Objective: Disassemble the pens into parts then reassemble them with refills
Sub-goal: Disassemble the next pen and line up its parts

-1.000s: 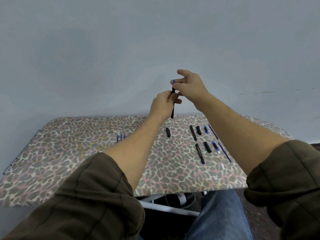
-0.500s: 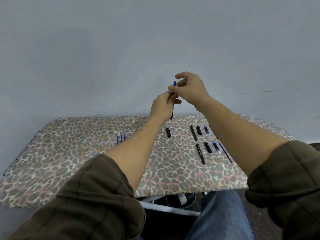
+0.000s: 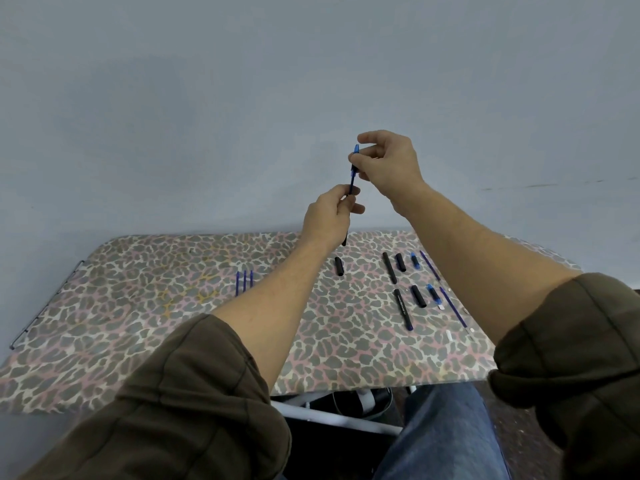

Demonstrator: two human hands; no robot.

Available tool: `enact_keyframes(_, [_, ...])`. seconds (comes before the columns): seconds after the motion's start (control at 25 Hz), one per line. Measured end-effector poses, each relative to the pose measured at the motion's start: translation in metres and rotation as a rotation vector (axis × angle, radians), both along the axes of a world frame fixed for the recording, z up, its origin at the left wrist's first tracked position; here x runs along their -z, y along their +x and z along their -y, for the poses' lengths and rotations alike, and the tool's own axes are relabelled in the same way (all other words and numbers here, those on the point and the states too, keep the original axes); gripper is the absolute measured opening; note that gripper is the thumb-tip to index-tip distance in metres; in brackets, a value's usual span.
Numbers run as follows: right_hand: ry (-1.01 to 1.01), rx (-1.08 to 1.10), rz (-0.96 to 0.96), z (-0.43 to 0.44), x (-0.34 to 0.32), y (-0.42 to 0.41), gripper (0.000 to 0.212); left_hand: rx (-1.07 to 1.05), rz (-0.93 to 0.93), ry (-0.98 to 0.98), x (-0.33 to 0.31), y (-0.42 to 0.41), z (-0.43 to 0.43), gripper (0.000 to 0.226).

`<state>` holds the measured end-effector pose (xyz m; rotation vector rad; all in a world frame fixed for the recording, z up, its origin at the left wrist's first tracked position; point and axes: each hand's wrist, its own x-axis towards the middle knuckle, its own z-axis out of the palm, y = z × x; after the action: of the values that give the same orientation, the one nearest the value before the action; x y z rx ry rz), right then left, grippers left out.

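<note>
Left hand (image 3: 329, 216) grips black barrel (image 3: 344, 239) upright — right hand (image 3: 388, 164), at 1 o'clock from it, pinches blue refill (image 3: 353, 178) top.

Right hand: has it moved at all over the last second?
Yes. The right hand has lifted slightly up and rightward, away from the table far edge, drawing a blue refill out of the black barrel that the left hand holds.
</note>
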<state>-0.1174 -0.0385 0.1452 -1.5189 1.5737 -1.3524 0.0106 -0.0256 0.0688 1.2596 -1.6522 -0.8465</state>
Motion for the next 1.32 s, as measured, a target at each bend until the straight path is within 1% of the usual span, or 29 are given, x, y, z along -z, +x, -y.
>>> enact_keyframes(0.16, [-0.055,-0.027,0.056,0.002,-0.005,0.003,0.023,-0.024,-0.01,-0.006,0.001,0.006,0.001,0.026])
enact_keyframes(0.28, [-0.146,0.059,0.198,0.012,-0.017,-0.002,0.019,-0.029,-0.011,0.018,0.007,0.012,0.001,0.026])
enact_keyframes(0.32, [-0.135,0.102,0.196,0.017,-0.018,-0.004,0.021,-0.039,-0.015,0.029,0.01,0.015,0.002,0.025])
enact_keyframes(0.4, [-0.036,0.145,0.096,0.025,-0.008,-0.004,0.024,-0.067,-0.022,0.045,0.016,0.019,0.005,0.025])
enact_keyframes(0.56, [0.249,0.125,-0.198,0.029,0.048,-0.001,0.027,-0.124,-0.043,0.052,0.026,0.023,0.011,0.026])
enact_keyframes(0.68, [0.453,0.092,-0.362,0.031,0.09,-0.003,0.023,-0.143,-0.064,0.075,0.036,0.027,0.018,0.026])
enact_keyframes(0.76, [0.549,0.078,-0.488,0.033,0.114,-0.006,0.02,-0.148,-0.075,0.098,0.045,0.03,0.023,0.026])
enact_keyframes(0.92, [0.635,0.056,-0.625,0.041,0.147,-0.006,0.022,-0.154,-0.075,0.14,0.058,0.032,0.031,0.026])
enact_keyframes(1.08, [0.682,0.046,-0.743,0.048,0.166,0.002,0.006,-0.142,-0.083,0.166,0.068,0.034,0.035,0.026])
enact_keyframes(1.2, [0.68,0.07,-0.771,0.05,0.176,0.004,0.004,-0.128,-0.092,0.18,0.071,0.034,0.036,0.027])
enact_keyframes(1.32, [0.689,0.083,-0.737,0.052,0.18,0.004,0.011,-0.13,-0.088,0.181,0.071,0.036,0.038,0.027])
